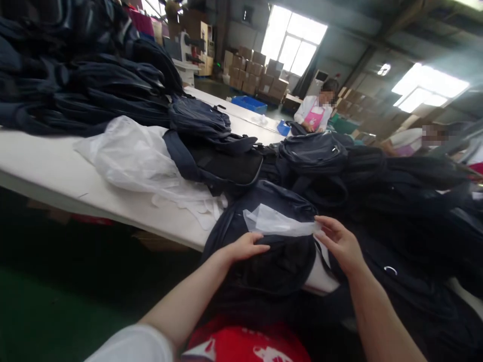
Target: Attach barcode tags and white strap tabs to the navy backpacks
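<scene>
A dark navy backpack [279, 266] lies at the table's near edge in front of me. On its upper part rests a crumpled translucent plastic sheet [279, 223]. My right hand [337, 241] pinches the right end of this sheet between thumb and fingers. At the sheet's lower left, my left hand [247, 246] grips the backpack's edge, thumb on the near side; its other fingers are partly hidden.
A large white plastic bag [132, 156] lies on the white table [41, 161] to the left. Navy backpacks are heaped at left [113, 85] and right [415, 201]. Across the table stands a person in a pink apron [313, 118]; another person [407, 141] is farther right. Cartons [256, 73] are stacked behind.
</scene>
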The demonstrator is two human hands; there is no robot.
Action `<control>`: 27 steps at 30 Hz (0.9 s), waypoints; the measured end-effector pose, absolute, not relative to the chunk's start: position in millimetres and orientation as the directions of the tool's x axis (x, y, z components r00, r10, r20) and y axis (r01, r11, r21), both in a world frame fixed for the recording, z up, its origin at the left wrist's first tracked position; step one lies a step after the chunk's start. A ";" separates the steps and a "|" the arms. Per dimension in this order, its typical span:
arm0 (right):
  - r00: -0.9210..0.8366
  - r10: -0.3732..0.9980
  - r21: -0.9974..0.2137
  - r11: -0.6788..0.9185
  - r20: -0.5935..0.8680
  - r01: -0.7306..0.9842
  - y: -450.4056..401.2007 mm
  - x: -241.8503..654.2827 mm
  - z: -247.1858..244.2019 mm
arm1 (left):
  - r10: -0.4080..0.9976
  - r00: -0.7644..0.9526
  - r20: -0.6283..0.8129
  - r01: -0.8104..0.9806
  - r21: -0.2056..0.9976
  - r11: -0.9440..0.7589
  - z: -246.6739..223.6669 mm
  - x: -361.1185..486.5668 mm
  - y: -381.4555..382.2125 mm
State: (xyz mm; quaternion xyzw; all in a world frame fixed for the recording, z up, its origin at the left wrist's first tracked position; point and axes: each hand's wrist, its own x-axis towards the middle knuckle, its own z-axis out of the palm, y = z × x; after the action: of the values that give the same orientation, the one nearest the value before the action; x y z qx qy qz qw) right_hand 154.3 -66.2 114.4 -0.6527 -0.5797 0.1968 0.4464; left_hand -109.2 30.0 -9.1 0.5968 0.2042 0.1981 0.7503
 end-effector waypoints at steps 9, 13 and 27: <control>-0.018 0.996 -0.361 0.049 0.088 0.931 -7.1 99.9 59.7 | 0.602 0.792 -0.106 -0.054 0.969 0.242 -2.6 -103.2 22.3; -0.084 0.995 -0.432 0.101 0.056 0.896 7.1 104.6 62.7 | 0.638 0.757 -0.142 -0.052 0.960 0.276 -1.1 -99.6 18.0; -0.423 0.887 -0.494 0.287 -0.187 0.821 -142.6 84.1 44.8 | 0.798 0.600 -0.057 -0.203 0.954 0.221 64.3 -68.8 -23.1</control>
State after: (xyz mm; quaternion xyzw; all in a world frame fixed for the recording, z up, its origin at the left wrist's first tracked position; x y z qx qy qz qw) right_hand 84.1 -142.6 44.8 -0.5338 -0.7998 0.2675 0.0619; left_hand -68.8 -23.1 64.3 0.5206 0.2855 0.3440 0.7274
